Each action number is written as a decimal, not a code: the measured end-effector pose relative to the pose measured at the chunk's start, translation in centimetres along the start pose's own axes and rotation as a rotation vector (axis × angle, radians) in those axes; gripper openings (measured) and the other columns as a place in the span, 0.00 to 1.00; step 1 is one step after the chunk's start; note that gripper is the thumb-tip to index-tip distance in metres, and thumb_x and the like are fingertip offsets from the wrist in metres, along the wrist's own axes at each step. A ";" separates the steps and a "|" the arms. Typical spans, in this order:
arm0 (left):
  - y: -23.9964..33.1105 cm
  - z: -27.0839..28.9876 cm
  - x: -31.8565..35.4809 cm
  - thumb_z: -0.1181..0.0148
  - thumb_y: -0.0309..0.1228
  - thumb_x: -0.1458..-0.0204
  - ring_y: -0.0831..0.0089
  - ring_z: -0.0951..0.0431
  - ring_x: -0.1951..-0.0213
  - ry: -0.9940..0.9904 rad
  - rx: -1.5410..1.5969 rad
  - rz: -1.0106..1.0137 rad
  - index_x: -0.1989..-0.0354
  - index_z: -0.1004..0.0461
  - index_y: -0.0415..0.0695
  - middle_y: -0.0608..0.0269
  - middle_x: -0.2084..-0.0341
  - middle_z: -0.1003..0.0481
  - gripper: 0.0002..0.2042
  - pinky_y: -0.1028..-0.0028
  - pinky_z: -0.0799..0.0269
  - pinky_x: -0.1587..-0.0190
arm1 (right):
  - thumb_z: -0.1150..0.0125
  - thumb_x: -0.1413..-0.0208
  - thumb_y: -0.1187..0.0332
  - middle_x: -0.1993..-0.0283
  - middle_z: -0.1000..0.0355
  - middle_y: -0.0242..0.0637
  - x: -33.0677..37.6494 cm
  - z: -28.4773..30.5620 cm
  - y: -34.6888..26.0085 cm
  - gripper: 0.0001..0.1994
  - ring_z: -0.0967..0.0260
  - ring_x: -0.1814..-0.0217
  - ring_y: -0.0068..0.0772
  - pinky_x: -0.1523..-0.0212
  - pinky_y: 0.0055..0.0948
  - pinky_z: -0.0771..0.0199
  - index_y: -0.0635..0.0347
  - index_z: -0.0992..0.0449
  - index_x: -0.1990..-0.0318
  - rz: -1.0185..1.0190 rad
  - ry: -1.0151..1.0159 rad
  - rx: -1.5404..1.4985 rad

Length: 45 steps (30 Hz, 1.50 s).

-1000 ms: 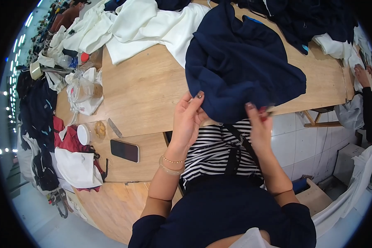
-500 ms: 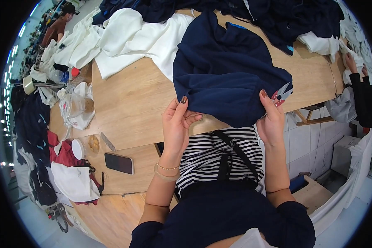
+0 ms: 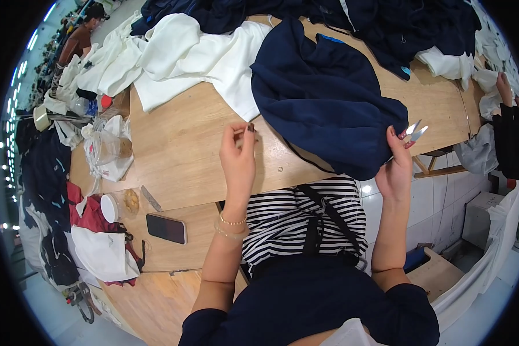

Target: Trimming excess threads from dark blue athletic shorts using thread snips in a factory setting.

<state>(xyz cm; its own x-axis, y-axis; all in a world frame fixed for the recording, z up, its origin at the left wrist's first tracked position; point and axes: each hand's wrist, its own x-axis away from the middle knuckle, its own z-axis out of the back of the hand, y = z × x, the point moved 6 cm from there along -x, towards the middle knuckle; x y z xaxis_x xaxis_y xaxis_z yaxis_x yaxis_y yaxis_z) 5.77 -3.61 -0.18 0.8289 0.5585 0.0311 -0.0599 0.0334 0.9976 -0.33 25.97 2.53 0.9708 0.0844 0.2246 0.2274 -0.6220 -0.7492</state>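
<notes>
Navy garment (image 3: 328,104) is lying two o'clock from your curled left hand (image 3: 237,164) (grip unclear), long axis running eleven-to-five; your nearer right hand (image 3: 395,170) is gripping its edge and snips (image 3: 410,143).

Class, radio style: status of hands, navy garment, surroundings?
Left hand apart from navy garment. Right hand gripping it, plus red-handled snips. White cloth alongside.

Both forearms (image 3: 220,254) reach forward, elbows slightly bent. Left hand (image 3: 238,157): raised, fingers (image 3: 229,138) curled inward. Right hand (image 3: 395,176): gripping, thumb (image 3: 395,143) extended, other fingers largely hidden. Hands well apart.
</notes>
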 end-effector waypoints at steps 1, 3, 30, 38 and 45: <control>-0.1 0.2 -0.9 0.46 0.27 0.42 0.74 0.25 0.66 0.003 -0.002 -0.002 0.63 0.30 0.35 0.58 0.67 0.26 0.07 0.77 0.28 0.63 | 0.47 0.40 0.71 0.49 0.28 0.37 0.0 0.0 -0.4 0.14 0.30 0.48 0.29 0.44 0.32 0.30 0.65 0.31 0.47 -0.002 0.005 -0.009; 0.5 0.3 -2.9 0.44 0.25 0.45 0.70 0.26 0.61 0.025 -0.266 -0.153 0.57 0.31 0.35 0.54 0.61 0.29 0.10 0.74 0.28 0.62 | 0.45 0.40 0.71 0.51 0.27 0.36 0.0 0.2 -0.9 0.14 0.29 0.49 0.29 0.46 0.32 0.29 0.64 0.30 0.48 0.000 0.003 -0.015; 0.4 -10.7 -19.0 0.34 0.35 0.54 0.59 0.26 0.67 -0.117 -0.599 -0.464 0.70 0.25 0.42 0.53 0.71 0.27 0.10 0.65 0.31 0.66 | 0.47 0.39 0.54 0.44 0.31 0.42 -3.6 13.9 -6.1 0.23 0.30 0.45 0.38 0.46 0.39 0.28 0.61 0.32 0.44 0.063 0.328 -0.029; 4.8 -5.3 -16.8 0.45 0.29 0.43 0.71 0.29 0.70 -0.187 -0.399 -0.470 0.70 0.30 0.40 0.57 0.72 0.29 0.06 0.72 0.31 0.69 | 0.48 0.38 0.56 0.44 0.30 0.42 -4.5 14.5 -7.0 0.21 0.30 0.45 0.39 0.45 0.40 0.29 0.62 0.32 0.44 0.065 0.264 -0.084; 13.9 7.1 -9.4 0.51 0.31 0.38 0.87 0.36 0.75 0.234 -0.468 -0.602 0.68 0.32 0.44 0.73 0.80 0.34 0.07 0.82 0.42 0.76 | 0.47 0.39 0.64 0.45 0.30 0.43 -4.1 13.6 -10.1 0.16 0.30 0.45 0.39 0.46 0.40 0.28 0.62 0.28 0.47 0.112 0.171 -0.184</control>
<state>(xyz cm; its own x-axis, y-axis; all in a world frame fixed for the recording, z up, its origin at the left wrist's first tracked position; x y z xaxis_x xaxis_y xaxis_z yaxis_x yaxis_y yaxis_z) 1.10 -14.24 13.88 0.6582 0.4912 -0.5705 0.0909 0.7004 0.7080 -5.54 42.44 0.70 0.9584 -0.1159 0.2608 0.0868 -0.7523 -0.6531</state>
